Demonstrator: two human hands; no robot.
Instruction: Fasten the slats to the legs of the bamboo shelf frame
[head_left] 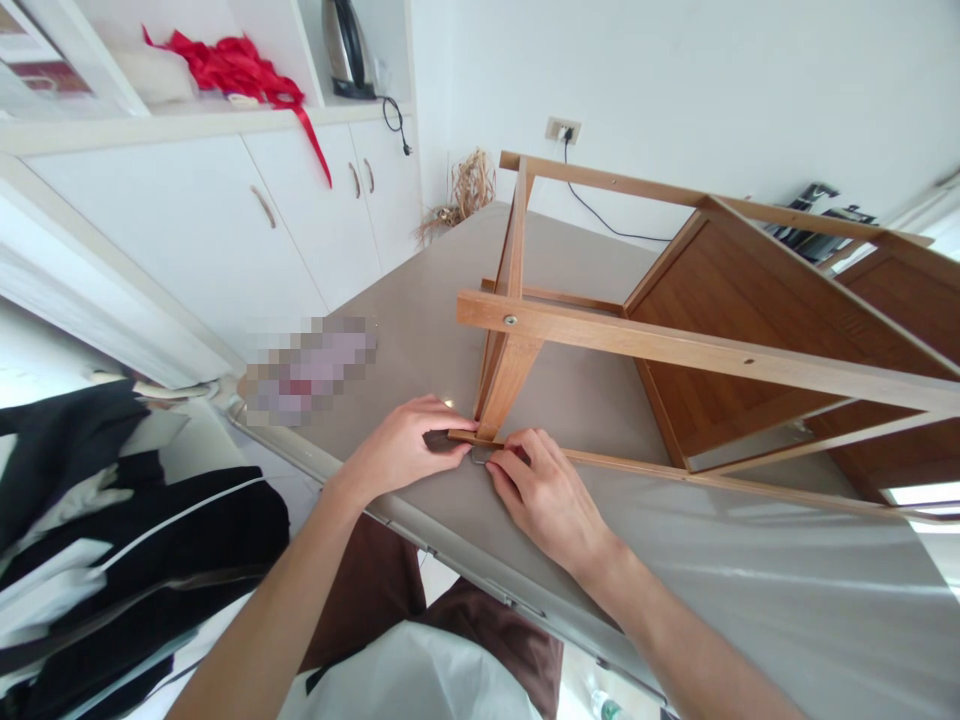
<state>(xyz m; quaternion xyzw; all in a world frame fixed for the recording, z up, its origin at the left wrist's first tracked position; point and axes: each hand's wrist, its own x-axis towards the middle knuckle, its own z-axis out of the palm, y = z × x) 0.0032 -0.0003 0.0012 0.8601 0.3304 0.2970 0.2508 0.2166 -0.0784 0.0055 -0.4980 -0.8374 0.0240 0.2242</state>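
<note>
A brown wooden rack (615, 345) with slatted panels lies on its side on the grey table. My left hand (401, 445) pinches the end of its nearest lower rail, thumb on the near side and fingers over the far side. Just right of it, my right hand (551, 500) has thumb and fingers closed on a thin bent metal rod that looks like a hex key (478, 457), set against the rail where the crosspiece joins. The fingers partly cover the key and the joint. A round screw head (511, 320) shows in the rail above.
The grey table (409, 300) has its front edge close to my body. A blurred-out packet (315, 370) lies at left. Dried stalks (472, 185) stand at the back corner. Behind the rack are a black cable (600, 220) and dark appliances (825, 225). Dark clothes (187, 540) are piled at left.
</note>
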